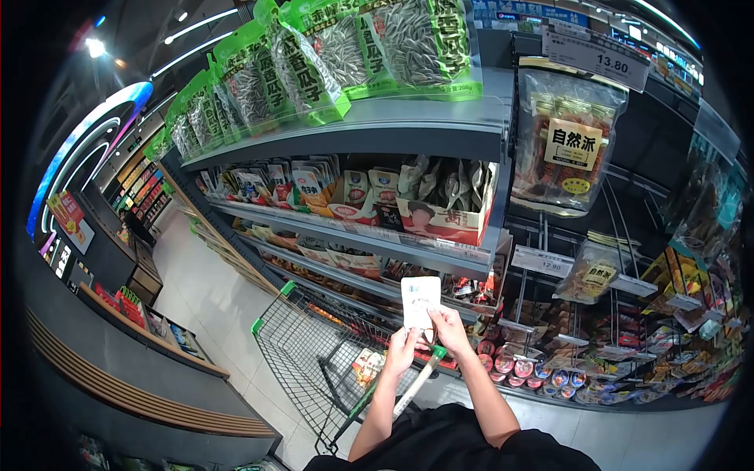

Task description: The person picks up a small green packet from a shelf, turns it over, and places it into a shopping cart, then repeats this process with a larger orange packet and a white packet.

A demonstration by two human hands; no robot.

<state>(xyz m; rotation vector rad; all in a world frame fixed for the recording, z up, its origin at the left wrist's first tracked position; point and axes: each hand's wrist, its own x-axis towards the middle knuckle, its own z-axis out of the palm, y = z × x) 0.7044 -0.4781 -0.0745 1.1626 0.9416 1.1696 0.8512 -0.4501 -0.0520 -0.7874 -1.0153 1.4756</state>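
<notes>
A small white snack packet [421, 301] with printed text is held up between my two hands, above the handle of a shopping cart. My left hand [403, 348] grips its lower left edge. Closed on the lower right side of the same packet is my right hand [449, 330]. Below my wrists runs the pale cart handle [418, 383] with a green end cap. Inside the wire shopping cart [302, 334] lies one colourful package [367, 366], partly hidden by my left forearm.
Ahead stands a shelf unit [377, 133] with green seed bags [408, 47] on top and boxed snack packets [357, 196] below. Hanging packages [569, 141] fill the rack at right. A tiled aisle [188, 275] runs along the left beside a dark counter [141, 377].
</notes>
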